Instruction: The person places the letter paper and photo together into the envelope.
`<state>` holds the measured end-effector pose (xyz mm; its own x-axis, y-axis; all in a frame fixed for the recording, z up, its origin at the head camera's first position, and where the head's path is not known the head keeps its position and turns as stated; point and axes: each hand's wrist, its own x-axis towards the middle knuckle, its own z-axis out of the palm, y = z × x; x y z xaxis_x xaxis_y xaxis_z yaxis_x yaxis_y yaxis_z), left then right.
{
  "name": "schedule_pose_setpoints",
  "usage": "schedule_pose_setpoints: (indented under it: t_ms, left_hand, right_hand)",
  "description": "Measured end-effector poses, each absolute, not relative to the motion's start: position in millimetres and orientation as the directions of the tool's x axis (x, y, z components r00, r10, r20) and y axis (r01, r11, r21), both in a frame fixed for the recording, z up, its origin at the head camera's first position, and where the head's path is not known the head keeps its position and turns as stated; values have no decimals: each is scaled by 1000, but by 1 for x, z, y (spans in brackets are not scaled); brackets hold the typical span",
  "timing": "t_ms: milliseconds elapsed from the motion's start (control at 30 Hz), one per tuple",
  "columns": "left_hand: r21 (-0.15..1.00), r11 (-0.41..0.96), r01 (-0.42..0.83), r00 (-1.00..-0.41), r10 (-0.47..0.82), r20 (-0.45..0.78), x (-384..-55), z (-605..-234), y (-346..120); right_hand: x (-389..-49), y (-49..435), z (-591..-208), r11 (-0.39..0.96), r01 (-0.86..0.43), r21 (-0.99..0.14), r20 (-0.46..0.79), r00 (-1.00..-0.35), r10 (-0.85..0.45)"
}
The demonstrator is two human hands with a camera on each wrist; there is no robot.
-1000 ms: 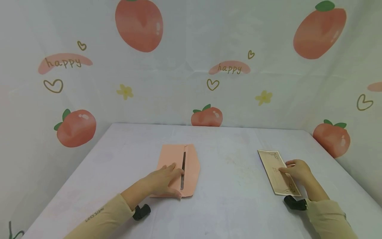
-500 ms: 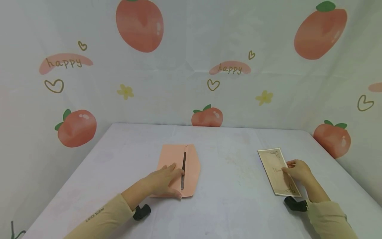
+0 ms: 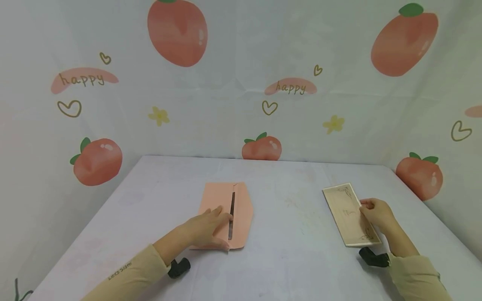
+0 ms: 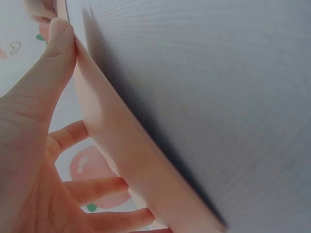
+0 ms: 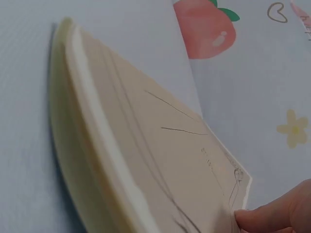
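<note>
A peach-pink envelope (image 3: 241, 217) lies on the table left of the middle, its pointed flap out to the right and a narrow dark strip along the flap's fold. My left hand (image 3: 208, 228) rests on it with spread fingers. In the left wrist view the thumb (image 4: 56, 53) and fingertips touch the envelope (image 4: 121, 141). To the right is a beige card (image 3: 346, 215) with ornate corners and small print. My right hand (image 3: 378, 215) pinches its right edge, and the card sits slightly tilted. Up close, the card (image 5: 141, 126) looks layered at its near edge; only part of the right thumb (image 5: 272, 211) shows.
A pale cloth covers the table (image 3: 282, 267). Behind it hangs a white curtain (image 3: 226, 113) printed with fruit, hearts and "happy". Black wrist devices, left (image 3: 178, 267) and right (image 3: 373, 257), sit below the hands.
My right hand has shifted its hold from the card's face out to its right edge. The card has turned a little and its far end has risen. The left hand and envelope stay put.
</note>
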<state>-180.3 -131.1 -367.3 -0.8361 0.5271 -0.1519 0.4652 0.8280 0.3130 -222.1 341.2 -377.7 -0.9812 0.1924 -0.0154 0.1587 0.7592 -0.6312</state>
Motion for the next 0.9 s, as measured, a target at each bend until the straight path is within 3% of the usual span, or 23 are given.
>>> schedule_pose_setpoints:
  t_ms: [900]
  left_hand:
    - [316,831,459,-839,522,-154,-181,-368,-131]
  right_hand:
    - [-225,314,-369,731,143,-668,7,-980,198]
